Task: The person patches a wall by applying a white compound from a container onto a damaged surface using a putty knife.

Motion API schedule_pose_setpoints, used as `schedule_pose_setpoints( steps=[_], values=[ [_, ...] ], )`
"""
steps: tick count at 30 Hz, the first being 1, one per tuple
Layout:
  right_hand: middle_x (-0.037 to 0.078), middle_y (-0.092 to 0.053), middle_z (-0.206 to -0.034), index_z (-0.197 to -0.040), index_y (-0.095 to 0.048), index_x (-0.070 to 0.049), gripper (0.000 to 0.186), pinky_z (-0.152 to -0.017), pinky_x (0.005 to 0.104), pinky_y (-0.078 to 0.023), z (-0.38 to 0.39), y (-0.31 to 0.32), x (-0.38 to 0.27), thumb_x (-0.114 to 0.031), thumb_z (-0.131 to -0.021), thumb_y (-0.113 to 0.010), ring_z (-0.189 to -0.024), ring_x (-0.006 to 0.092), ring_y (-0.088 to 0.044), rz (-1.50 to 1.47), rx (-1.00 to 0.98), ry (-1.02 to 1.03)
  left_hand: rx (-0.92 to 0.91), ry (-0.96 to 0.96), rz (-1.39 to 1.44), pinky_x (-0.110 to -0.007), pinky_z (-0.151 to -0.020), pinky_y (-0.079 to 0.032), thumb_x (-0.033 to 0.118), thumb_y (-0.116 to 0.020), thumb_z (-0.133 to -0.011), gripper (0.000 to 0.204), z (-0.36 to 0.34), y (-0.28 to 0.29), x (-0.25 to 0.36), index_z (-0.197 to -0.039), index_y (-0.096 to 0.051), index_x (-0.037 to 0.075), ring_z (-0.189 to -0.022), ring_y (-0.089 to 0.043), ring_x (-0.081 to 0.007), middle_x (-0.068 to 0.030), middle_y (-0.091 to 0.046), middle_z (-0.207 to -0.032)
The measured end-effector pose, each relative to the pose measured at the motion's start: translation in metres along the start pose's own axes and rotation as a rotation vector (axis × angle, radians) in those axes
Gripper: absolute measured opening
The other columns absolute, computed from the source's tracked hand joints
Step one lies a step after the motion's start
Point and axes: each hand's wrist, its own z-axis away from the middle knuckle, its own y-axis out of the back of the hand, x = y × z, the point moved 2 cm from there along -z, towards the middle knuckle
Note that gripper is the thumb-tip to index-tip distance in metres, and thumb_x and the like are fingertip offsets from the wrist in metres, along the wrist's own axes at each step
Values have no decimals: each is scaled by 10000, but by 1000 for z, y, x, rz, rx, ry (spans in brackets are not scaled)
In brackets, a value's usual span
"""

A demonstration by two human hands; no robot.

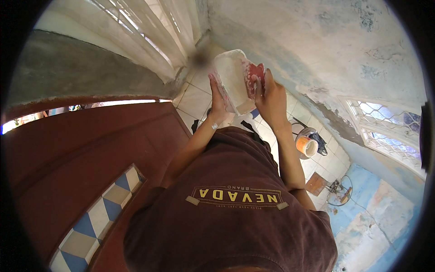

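In front of my torso, my left hand grips the near left side of a white rectangular tub, its fingers along the outer wall. Whitish paste coats the inside of the tub, and pinkish smears mark its left rim. At the tub's right side, my right hand is closed around a flat red scraper-like piece smeared with white. Its exact kind is hard to make out. The red piece lies against the tub's right edge, and my right thumb presses on its face.
An orange-and-white bucket stands on the tiled floor at right, beside a dark bag. Farther right are a brown board and a round wire frame. A red-brown door is at left, pale curtains beyond, a peeling wall at right.
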Motion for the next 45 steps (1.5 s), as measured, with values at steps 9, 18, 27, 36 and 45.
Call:
schedule_pose_setpoints(
  steps=[9,18,27,36,45],
  values=[
    [220,-643,-802,-1025,-523,-22,187,-635,507,-492,-5,-37,15,-143,-891,-568,-734,431,-629,39,-34,101,124,-34,-259,-419,-1138,-318,738,-221,-916,847,2,-1,-6,-1497,-256,123,-1352,-388,-271,-109,-368,-1482],
    [201,-651,-866,-1056,-549,-33,227,-625,476,-503,-2,-40,5,-133,-858,-601,-729,400,-640,160,9,83,124,-17,-211,-432,-1125,-337,732,-250,-918,811,2,6,-11,-1490,-282,159,-1334,-413,-272,-108,-405,-1457],
    [188,-632,-839,-1007,-579,-26,171,-595,471,-484,5,-17,0,-126,-870,-604,-742,399,-629,67,-31,209,73,-23,-82,-454,-1133,-328,740,-259,-911,824,11,0,-2,-1490,-289,154,-1357,-388,-292,-116,-387,-1479],
    [165,-617,-908,-1085,-555,-60,277,-603,474,-518,13,-35,-15,-97,-817,-614,-732,386,-637,212,-176,309,113,100,-31,-483,-1098,-356,764,-281,-891,858,19,9,-1,-1482,-307,142,-1318,-432,-312,-148,-405,-1455],
    [174,-619,-901,-1004,-539,-7,209,-561,475,-514,3,-31,-1,-160,-873,-596,-668,389,-641,249,-23,139,48,73,-19,-479,-1104,-361,742,-299,-903,839,17,3,-1,-1477,-317,131,-1303,-449,-312,-127,-410,-1457]
  ],
)
